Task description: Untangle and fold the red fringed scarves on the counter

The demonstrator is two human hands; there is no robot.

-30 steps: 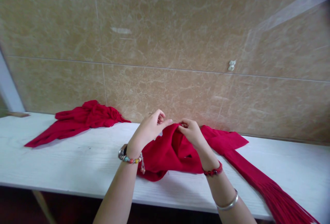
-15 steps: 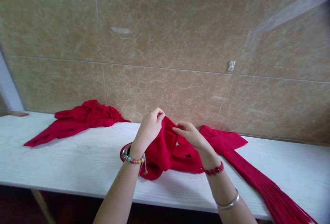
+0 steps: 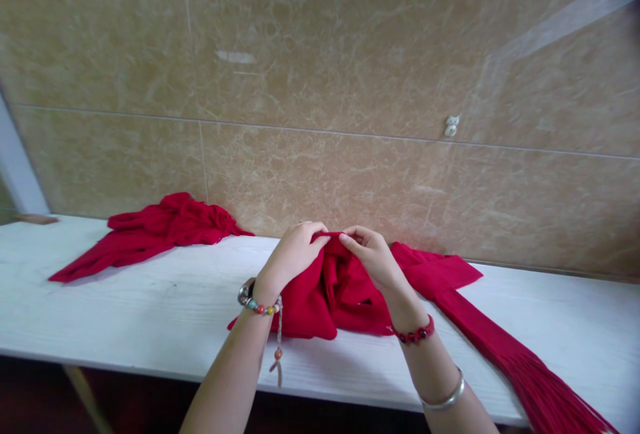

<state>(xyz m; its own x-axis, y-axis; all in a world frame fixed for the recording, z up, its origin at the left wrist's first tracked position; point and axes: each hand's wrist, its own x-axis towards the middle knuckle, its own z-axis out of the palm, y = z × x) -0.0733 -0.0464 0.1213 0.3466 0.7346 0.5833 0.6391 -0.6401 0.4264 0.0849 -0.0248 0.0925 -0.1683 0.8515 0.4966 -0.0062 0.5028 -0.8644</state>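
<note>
A red scarf [image 3: 345, 294] lies bunched on the white table, its upper edge lifted between my two hands. My left hand [image 3: 296, 253] pinches that edge from the left, thumb toward me. Close beside it, my right hand [image 3: 374, 259] pinches the same edge between thumb and fingers. Folds hang down from the raised edge onto the tabletop. To the right, a flat red length of cloth with a long fringe [image 3: 550, 381] runs over the table's front edge; my right hand and wrist hide where it meets the bunched part.
Another crumpled red cloth [image 3: 165, 231] rests at the back left, near the wall. The white table [image 3: 125, 317] ends in a front edge close to me. Behind it rises a brown tiled wall [image 3: 310, 74] with a small white figure [image 3: 451, 125] on it.
My right hand has closed on the scarf's edge, where its fingers were looser before. My left hand has shifted slightly right and down, and the edge is now level between both hands.
</note>
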